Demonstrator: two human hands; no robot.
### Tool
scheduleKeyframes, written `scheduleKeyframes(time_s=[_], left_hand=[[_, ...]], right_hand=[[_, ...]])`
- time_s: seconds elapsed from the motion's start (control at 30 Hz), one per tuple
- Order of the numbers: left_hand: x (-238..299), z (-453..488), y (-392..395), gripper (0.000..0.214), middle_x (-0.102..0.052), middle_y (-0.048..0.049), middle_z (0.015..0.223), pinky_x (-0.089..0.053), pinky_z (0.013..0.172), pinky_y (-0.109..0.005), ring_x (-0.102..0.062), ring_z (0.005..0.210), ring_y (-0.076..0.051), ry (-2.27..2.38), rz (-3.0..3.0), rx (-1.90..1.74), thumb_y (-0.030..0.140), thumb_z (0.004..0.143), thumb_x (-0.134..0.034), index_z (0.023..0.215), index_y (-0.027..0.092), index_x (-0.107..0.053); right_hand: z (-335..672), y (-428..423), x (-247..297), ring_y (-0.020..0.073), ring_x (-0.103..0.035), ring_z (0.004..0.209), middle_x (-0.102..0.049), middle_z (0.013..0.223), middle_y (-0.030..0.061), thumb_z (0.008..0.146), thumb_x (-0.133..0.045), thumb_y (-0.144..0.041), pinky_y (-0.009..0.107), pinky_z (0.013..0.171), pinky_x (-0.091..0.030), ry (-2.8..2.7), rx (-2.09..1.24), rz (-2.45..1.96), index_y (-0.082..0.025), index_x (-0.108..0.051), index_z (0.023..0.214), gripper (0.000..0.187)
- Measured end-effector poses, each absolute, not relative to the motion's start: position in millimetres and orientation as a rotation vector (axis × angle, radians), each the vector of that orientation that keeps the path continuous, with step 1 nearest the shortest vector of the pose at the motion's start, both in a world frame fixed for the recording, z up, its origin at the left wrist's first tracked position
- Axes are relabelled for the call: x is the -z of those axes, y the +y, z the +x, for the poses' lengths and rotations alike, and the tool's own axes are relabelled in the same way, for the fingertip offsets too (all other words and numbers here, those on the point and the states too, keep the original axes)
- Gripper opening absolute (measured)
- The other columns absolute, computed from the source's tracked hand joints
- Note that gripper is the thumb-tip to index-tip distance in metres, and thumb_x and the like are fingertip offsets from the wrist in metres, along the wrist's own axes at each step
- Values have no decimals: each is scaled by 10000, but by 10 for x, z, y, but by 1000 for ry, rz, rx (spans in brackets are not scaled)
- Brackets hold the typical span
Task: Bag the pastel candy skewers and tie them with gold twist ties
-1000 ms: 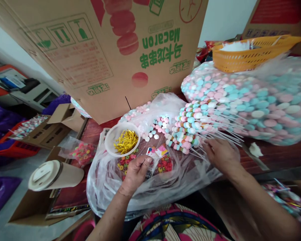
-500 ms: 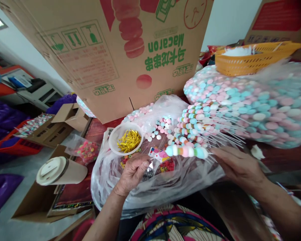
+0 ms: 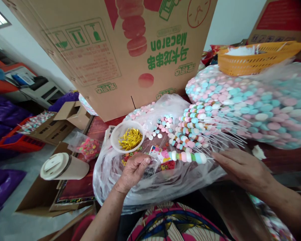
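My right hand (image 3: pixel 240 167) pinches the stick of a candy skewer (image 3: pixel 188 156) threaded with pink, white and blue discs, held level above the plastic sheet. Its candy end points toward my left hand (image 3: pixel 132 170), which is closed on a small clear printed bag (image 3: pixel 157 157) with its mouth facing the skewer. Behind the skewer lies a pile of finished candy skewers (image 3: pixel 198 129). A white bowl of gold twist ties (image 3: pixel 127 138) sits just above my left hand. Colourful ring candies (image 3: pixel 165 165) lie under the bag.
A big cardboard macaron box (image 3: pixel 120 50) stands behind. A large clear bag of pastel candies (image 3: pixel 261 103) fills the right, with an orange basket (image 3: pixel 256 57) on top. At left are a lidded paper cup (image 3: pixel 62 167), a small bag of rings (image 3: pixel 87 149) and open cartons (image 3: pixel 62 124).
My right hand has lifted one skewer out of the pile and carried it left and down toward the bag in my left hand. My left hand has stayed in place.
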State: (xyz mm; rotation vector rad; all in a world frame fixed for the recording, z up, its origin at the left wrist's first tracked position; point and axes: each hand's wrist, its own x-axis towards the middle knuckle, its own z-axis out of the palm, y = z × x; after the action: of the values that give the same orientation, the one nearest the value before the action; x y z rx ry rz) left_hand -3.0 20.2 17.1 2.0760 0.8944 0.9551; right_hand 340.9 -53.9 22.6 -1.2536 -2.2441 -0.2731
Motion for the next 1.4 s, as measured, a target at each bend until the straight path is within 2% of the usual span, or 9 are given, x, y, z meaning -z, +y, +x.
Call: scheduleKeyframes(time_s=[0.23,0.37,0.43,0.5,0.6,0.8,0.93,1.07,1.4], left_hand=[[-240,70,237,377,-543,4,612,-389,620,-234,-499,597,-109,754,2293,-625,326,960,-365,707,154,-586],[-281,67,237,374,-644,-30,769,-421,670,-247,-572,691,-137,763,2323,-582,443,940,-393,1017,168,-634],[-321,73,229,545,-659,-48,806,-430,710,-289,-584,728,-174,798,2410,-525,609,819,-507,1125,170,-611],[-374,102,225,626,-644,-44,753,-421,733,-320,-571,717,-191,872,2480,-407,674,725,-571,1074,159,-640],[-464,171,240,445,-570,12,625,-397,650,-262,-513,624,-142,882,2309,-106,584,754,-608,845,155,-679],[-555,308,285,354,-493,64,587,-333,493,-190,-412,520,-77,641,1606,134,447,642,-737,814,152,-642],[-474,363,271,353,-485,66,542,-317,428,-187,-385,437,-62,695,1425,203,453,618,-748,748,165,-590],[-345,406,247,334,-548,41,591,-372,479,-202,-493,506,-98,768,1477,183,437,633,-749,766,172,-595],[-455,577,144,333,-666,-34,803,-410,626,-274,-615,756,-222,1235,2298,135,494,741,-631,902,203,-626]], right_hand=[[3324,-431,-216,167,-632,751,-677,845,76,855,-456,-67,271,634,-520,-2365,15,-1099,-195,-572,1104,303],[3242,-355,-262,164,-656,759,-691,841,84,882,-448,-101,259,640,-530,-2376,-114,-1076,-160,-600,1036,224],[3227,-331,-296,167,-662,754,-698,844,95,890,-433,-108,260,637,-530,-2379,-83,-1062,-148,-610,1006,216],[3232,-316,-339,158,-652,700,-694,797,78,890,-418,-107,249,589,-512,-2412,-42,-1035,-157,-615,996,230],[3267,-309,-431,176,-617,664,-687,785,62,883,-421,-127,292,574,-480,-2459,123,-978,-189,-593,1101,284],[3257,-304,-595,186,-605,857,-700,938,52,914,-412,-156,353,808,-455,-2491,280,-914,-272,-563,1192,337],[3131,-287,-527,148,-598,722,-685,821,27,899,-405,-124,282,672,-457,-2464,99,-913,-263,-610,1090,313],[3010,-301,-421,124,-536,575,-606,668,5,868,-392,-71,235,525,-372,-2536,-152,-904,-185,-637,970,289],[3046,-390,-423,126,-553,564,-606,655,11,852,-377,-69,228,516,-324,-2605,-388,-1074,-178,-628,837,274]])
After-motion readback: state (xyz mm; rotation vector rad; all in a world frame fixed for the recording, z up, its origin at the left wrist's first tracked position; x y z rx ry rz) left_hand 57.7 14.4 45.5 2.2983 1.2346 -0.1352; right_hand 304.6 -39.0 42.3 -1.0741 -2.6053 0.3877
